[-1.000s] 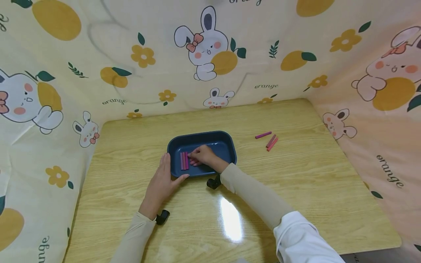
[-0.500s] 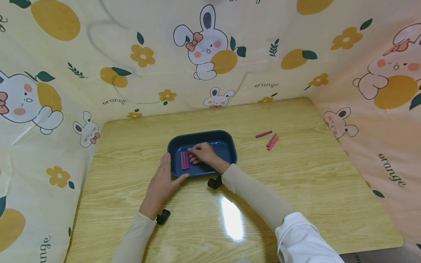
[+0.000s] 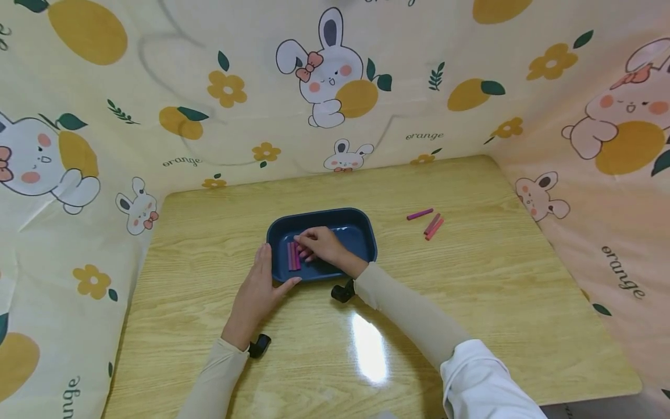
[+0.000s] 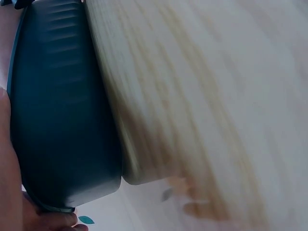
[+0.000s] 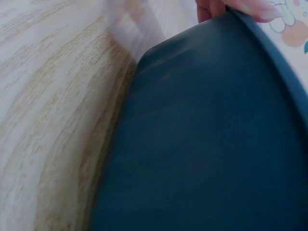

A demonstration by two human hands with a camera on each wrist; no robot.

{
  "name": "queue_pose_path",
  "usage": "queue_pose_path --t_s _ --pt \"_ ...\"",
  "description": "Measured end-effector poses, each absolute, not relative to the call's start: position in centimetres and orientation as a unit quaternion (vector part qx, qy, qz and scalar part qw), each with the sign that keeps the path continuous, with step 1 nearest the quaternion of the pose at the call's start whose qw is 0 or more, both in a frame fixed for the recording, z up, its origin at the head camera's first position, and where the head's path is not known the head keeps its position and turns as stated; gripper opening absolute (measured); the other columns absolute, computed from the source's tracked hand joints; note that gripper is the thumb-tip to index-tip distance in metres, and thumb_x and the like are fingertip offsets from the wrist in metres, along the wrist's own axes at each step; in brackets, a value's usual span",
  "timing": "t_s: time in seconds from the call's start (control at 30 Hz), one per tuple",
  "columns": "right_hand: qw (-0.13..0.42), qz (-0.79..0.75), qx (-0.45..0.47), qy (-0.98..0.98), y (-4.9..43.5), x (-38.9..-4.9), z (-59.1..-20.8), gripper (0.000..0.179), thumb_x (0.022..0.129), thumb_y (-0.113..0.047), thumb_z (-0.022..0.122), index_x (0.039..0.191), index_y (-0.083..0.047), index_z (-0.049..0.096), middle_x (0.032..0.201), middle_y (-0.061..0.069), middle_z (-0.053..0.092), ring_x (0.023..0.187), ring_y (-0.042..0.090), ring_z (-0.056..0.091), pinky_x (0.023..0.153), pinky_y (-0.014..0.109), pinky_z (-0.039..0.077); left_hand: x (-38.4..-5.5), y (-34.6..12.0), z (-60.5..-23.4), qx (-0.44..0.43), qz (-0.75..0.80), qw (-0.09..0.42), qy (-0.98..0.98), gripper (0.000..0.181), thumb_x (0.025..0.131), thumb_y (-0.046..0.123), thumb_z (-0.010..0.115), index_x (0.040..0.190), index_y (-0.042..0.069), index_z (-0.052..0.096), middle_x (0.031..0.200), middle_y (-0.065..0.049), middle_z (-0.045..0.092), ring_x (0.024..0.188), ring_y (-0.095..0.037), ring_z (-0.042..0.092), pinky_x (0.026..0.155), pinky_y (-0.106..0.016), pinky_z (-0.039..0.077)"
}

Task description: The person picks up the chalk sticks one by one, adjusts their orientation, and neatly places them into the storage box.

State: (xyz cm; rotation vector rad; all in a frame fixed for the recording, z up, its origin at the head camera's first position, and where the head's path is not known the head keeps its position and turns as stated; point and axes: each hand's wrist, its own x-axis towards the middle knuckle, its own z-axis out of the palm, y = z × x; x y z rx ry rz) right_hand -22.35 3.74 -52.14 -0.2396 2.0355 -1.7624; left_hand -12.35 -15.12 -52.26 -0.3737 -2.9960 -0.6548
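Observation:
A dark blue tray (image 3: pixel 358 233) sits on the wooden table, its near wall filling much of the left wrist view. Inside it, toward the left end, thin pink and purple sticks (image 3: pixel 291 259) lie side by side. My left hand (image 3: pixel 253 294) rests against the tray's left end, fingers straight, thumb along the near rim. Over the tray is my right hand (image 3: pixel 324 244), fingers curled, thumb and index finger pinching at the top of the rightmost purple stick (image 3: pixel 298 263). Those fingertips partly cover it. The right wrist view shows only the tray's outer wall (image 5: pixel 207 120) and left-hand fingers (image 5: pixel 262 8).
Three loose sticks lie right of the tray: a purple one (image 3: pixel 420 214), a mauve one (image 3: pixel 431 224) and a coral one (image 3: pixel 435 230). Patterned cloth (image 3: pixel 230 134) hangs behind and on both sides of the table. Each wrist carries a black camera (image 3: pixel 260 346).
My right fingertips have shifted slightly left, from beside the row of sticks onto its upper right end. The left hand and tray stay in place.

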Motion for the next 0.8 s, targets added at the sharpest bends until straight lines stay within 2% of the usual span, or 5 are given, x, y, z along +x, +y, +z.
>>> queue_pose_path --t_s 0.17,0.33,0.53,0.8 --pt "0.208 -0.640 -0.117 0.731 4.3 -22.1 -51.2 0.028 0.093 -0.023 0.058 0.102 0.003 0.066 0.087 0.016 0.068 0.069 0.019 0.066 0.060 0.034 0.055 -12.4 -15.1 -52.2 -0.119 -0.210 0.026 -0.970 0.107 0.080 0.075 0.041 0.149 0.002 0.004 0.152 -0.020 0.011 0.140 -0.027 0.009 0.107 -0.046 0.024" --pt "0.204 -0.627 -0.148 0.737 5.8 -21.6 -49.3 0.035 0.093 -0.029 0.058 0.107 0.002 0.064 0.093 0.018 0.067 0.078 0.026 0.066 0.066 0.038 0.055 -12.4 -15.0 -52.1 -0.118 -0.211 0.027 -0.970 0.107 0.079 0.076 0.041 0.149 0.003 0.004 0.153 -0.019 0.012 0.140 -0.027 0.010 0.107 -0.046 0.025" --pt "0.195 -0.596 -0.191 0.755 8.5 -21.7 -46.7 0.037 0.094 -0.028 0.056 0.111 0.004 0.062 0.102 0.025 0.062 0.089 0.036 0.063 0.073 0.045 0.053 -12.4 -15.0 -52.1 -0.116 -0.212 0.032 -0.970 0.108 0.078 0.076 0.042 0.149 0.003 0.006 0.152 -0.019 0.014 0.140 -0.027 0.011 0.106 -0.046 0.026" --pt "0.189 -0.547 -0.215 0.787 12.5 -22.4 -43.7 0.029 0.096 -0.025 0.053 0.110 -0.002 0.064 0.104 0.019 0.064 0.094 0.040 0.060 0.074 0.044 0.053 -12.4 -15.1 -52.3 -0.111 -0.211 0.022 -0.971 0.108 0.078 0.077 0.041 0.149 0.005 0.003 0.153 -0.016 0.010 0.140 -0.026 0.009 0.107 -0.045 0.024"
